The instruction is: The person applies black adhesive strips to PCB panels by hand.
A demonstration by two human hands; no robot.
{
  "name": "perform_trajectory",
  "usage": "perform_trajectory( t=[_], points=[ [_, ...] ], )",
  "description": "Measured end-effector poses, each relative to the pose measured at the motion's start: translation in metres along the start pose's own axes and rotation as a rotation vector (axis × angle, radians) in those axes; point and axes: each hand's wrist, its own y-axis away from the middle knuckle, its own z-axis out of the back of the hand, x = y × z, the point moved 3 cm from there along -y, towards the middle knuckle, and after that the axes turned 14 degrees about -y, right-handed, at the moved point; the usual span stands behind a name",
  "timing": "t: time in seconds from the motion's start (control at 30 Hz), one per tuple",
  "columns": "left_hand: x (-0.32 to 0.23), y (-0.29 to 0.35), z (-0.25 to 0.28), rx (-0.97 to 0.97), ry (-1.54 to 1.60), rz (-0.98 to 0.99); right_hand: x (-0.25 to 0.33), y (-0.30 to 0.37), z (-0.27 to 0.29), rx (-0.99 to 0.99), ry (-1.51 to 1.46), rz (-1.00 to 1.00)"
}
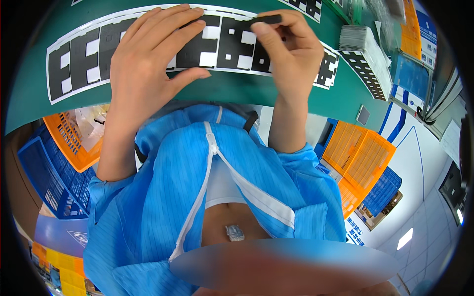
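A long white sheet with black blocky shapes (211, 32) lies across the green table in front of me. I cannot tell whether the black shapes are printed or stuck on. My left hand (143, 64) rests flat on the left half of this sheet, fingers stretched and thumb out to the side. Over the right half, my right hand (295, 54) pinches a small black strip (266, 20) between thumb and fingers. The strip is held roughly level, its left end pointing toward the middle of the sheet. The hand hides part of the sheet beneath it.
On the right of the green table (89, 109) stands a stack of pale sheets (354, 38), beside a leaning patterned sheet (364, 74). A small grey rectangular object (363, 115) lies at the table edge. Orange crates (358, 153) and blue crates (52, 172) sit below table height.
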Motion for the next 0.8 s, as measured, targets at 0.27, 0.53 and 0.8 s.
perform_trajectory(
  t=[0.27,0.53,0.8],
  points=[
    [0.02,0.01,0.021,-0.008,-0.036,0.022,0.001,-0.007,-0.057,0.281,0.161,0.305],
    [0.024,0.015,0.015,0.006,-0.037,0.068,0.0,-0.007,-0.069,0.172,0.294,0.116],
    [0.026,0.018,0.015,-0.011,-0.027,0.076,-0.001,-0.007,-0.046,0.111,0.093,-0.042]
  ],
)
